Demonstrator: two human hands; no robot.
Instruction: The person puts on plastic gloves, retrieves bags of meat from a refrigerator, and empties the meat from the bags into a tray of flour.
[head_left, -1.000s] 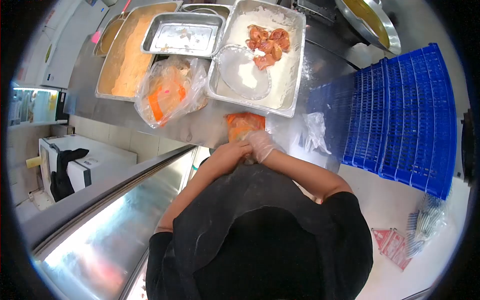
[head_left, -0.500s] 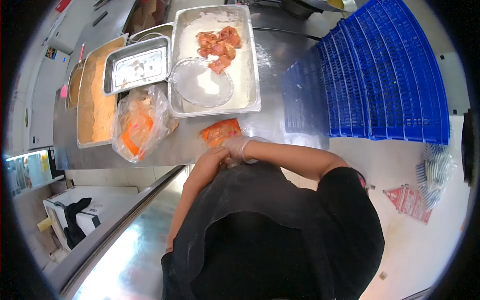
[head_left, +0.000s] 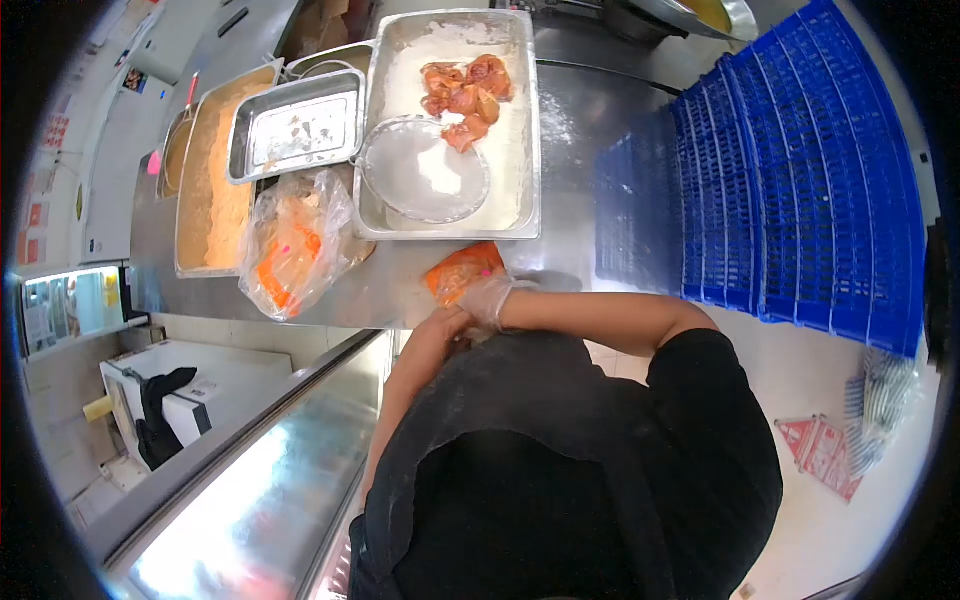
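An orange-marked plastic bag (head_left: 463, 273) lies at the front edge of the steel table, with its near end at both hands. My left hand (head_left: 447, 327), bare, has its fingers bent round that near end. Against it is my right hand (head_left: 489, 300), in a clear glove, fingers closed on the same bag. The fingertips are partly hidden. Beyond the bag is a metal tray of white flour (head_left: 513, 190) holding pieces of raw meat (head_left: 467, 95) and a round sieve (head_left: 425, 170). A larger clear bag with orange print (head_left: 290, 250) sits to the left.
A tray of orange-brown powder (head_left: 225, 190) and a smaller metal tray (head_left: 298, 122) stand at the left. Blue crates (head_left: 790, 170) rise at the right. A large pan (head_left: 715, 18) is at the back right, and a white chest (head_left: 200, 385) stands lower left.
The view has turned and shifted, so the trays and crates sit differently in the frame. Both hands stay together at the near end of the orange-marked bag.
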